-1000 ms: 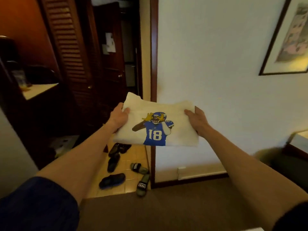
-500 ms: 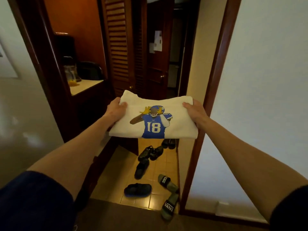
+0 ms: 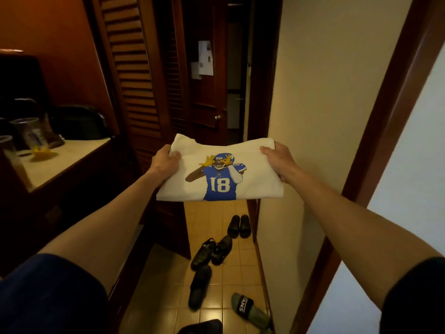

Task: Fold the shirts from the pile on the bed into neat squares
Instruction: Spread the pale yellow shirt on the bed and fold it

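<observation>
Both hands out front: left hand [image 3: 166, 162] and right hand [image 3: 277, 160] each pinch a short end of the folded shirt [image 3: 252, 186], thumbs on top. It spans flat between the grips, long axis left-right, equally near both. Print reads "18"; a sandal [image 3: 248, 308] below says "VANS".

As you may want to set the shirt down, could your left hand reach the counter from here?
Probably yes: the counter lies just left of the left hand, nothing between, though it grips the shirt.
</observation>
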`<act>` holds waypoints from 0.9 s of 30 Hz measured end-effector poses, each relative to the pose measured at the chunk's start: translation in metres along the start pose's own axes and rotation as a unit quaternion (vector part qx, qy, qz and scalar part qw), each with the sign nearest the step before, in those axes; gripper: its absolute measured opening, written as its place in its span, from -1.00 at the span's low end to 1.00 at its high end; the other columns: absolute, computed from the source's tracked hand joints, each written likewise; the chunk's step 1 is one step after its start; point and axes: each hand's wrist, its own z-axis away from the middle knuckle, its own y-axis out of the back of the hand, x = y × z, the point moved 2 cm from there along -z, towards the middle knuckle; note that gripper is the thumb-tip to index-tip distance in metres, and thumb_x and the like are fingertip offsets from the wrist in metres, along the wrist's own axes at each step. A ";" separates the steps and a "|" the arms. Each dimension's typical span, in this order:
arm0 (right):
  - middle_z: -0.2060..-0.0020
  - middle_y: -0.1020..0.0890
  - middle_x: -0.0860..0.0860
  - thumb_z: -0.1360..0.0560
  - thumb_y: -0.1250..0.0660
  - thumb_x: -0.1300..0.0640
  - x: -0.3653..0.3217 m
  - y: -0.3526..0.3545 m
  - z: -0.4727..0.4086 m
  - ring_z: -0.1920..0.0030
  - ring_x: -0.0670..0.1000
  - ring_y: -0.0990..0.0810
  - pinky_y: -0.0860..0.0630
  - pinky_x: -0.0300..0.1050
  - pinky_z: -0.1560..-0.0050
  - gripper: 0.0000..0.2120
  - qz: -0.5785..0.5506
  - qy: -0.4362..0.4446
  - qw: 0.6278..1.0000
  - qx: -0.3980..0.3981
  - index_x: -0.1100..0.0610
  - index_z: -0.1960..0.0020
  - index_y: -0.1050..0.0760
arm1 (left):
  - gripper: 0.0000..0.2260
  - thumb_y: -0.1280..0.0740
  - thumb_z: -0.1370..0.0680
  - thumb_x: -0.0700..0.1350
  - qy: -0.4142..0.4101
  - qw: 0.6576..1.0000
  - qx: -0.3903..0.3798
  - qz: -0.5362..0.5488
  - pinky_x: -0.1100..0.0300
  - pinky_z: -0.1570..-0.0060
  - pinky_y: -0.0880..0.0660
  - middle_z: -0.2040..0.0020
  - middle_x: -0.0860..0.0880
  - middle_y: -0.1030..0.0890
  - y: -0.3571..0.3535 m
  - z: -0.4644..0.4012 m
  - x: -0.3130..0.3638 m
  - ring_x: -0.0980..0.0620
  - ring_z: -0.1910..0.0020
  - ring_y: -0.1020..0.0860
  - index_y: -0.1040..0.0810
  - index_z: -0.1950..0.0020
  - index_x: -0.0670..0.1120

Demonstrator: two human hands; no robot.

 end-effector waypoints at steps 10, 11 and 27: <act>-0.07 -0.61 0.09 -0.62 -0.24 0.09 0.029 -0.045 -0.248 -0.02 0.09 -0.59 -0.54 -0.03 -0.03 -0.77 0.010 0.001 1.000 0.009 0.11 -0.24 -0.51 | -0.72 -0.16 -0.68 -0.07 -0.023 1.000 0.002 0.002 0.03 -0.06 -0.48 -0.15 -0.11 -0.51 -0.080 -0.247 -0.005 -0.07 -0.08 -0.51 -0.42 -0.34 -0.15; -0.07 -0.61 0.09 -0.62 -0.24 0.09 0.032 -0.052 -0.271 -0.03 0.10 -0.59 -0.55 -0.01 -0.05 -0.76 0.011 -0.001 1.000 0.008 0.10 -0.25 -0.50 | -0.73 -0.16 -0.68 -0.08 -0.021 1.000 0.004 -0.001 0.05 -0.03 -0.46 -0.14 -0.11 -0.50 -0.086 -0.269 -0.007 -0.06 -0.06 -0.50 -0.42 -0.33 -0.15; -0.06 -0.63 0.06 -0.63 -0.24 0.08 0.101 -0.175 -0.652 -0.02 0.06 -0.62 -0.60 0.01 0.00 -0.76 0.022 -0.037 0.999 -0.002 0.08 -0.26 -0.51 | -0.80 -0.14 -0.64 -0.13 0.013 0.999 0.030 -0.034 0.07 -0.02 -0.33 -0.05 -0.06 -0.49 -0.192 -0.647 -0.067 -0.07 -0.06 -0.46 -0.49 -0.19 -0.12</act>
